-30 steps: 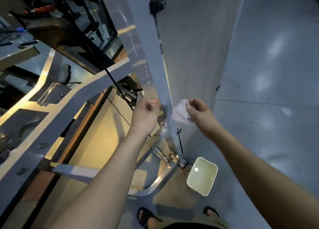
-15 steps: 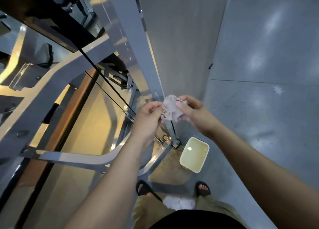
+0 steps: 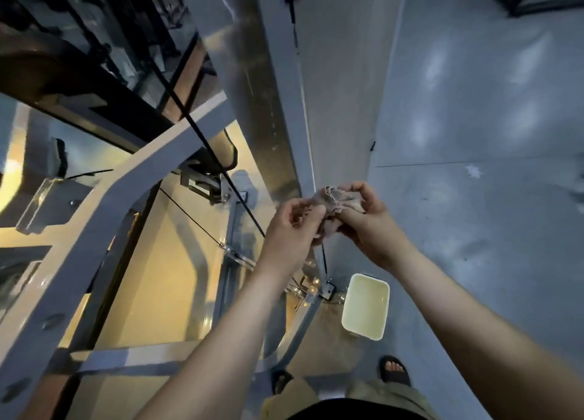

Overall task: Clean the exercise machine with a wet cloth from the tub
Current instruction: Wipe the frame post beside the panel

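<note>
A small crumpled pale cloth [image 3: 335, 203] is bunched between both hands in front of the machine's grey upright post [image 3: 252, 81]. My left hand [image 3: 292, 230] pinches its left side with curled fingers. My right hand [image 3: 368, 220] grips its right side, fingers curled over the top. The grey steel frame of the exercise machine [image 3: 104, 217] spreads to the left, with black cables running across it. A cream rectangular tub [image 3: 366, 305] holding water stands on the floor below my hands, next to the post's foot.
A grey panel wall [image 3: 341, 87] rises just right of the post. Glossy grey floor [image 3: 489, 166] stretches to the right. My sandalled feet [image 3: 395, 370] stand near the tub. Dark machine parts [image 3: 79, 56] fill the upper left.
My left hand left the post and joined the right on the cloth. Both hands now bunch it together, and the view has shifted downward then back up.
</note>
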The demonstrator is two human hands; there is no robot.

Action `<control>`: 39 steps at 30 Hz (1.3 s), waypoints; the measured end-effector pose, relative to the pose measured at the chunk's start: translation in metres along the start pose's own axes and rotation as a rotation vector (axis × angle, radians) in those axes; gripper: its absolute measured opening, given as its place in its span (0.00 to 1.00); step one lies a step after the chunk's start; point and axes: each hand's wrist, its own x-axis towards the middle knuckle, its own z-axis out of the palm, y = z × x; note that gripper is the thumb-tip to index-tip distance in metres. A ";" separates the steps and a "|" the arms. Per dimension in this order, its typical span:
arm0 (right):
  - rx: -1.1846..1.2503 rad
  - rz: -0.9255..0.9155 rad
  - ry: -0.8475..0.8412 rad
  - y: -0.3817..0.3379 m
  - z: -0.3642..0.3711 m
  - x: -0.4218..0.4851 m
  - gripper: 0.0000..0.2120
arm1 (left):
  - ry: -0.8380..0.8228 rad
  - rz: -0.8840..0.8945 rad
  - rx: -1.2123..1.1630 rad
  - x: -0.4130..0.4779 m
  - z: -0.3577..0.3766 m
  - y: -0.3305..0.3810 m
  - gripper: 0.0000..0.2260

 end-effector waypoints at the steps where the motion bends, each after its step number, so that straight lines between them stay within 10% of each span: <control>1: -0.027 -0.025 0.028 -0.007 0.008 -0.001 0.10 | -0.028 0.048 0.035 -0.002 -0.004 0.005 0.08; 6: -0.035 -0.155 0.060 -0.048 0.035 -0.016 0.12 | 0.066 0.199 0.050 -0.010 -0.023 0.043 0.05; 14: -0.854 -0.699 -0.062 -0.104 0.066 -0.031 0.22 | 0.029 0.272 -0.273 -0.034 -0.041 0.107 0.08; 25: -1.014 -1.253 -0.065 -0.199 0.118 0.014 0.12 | 0.365 0.865 -0.055 -0.036 -0.048 0.165 0.20; 39: -1.328 -1.615 0.094 -0.253 0.131 0.047 0.11 | 0.816 1.069 0.128 0.012 -0.033 0.202 0.15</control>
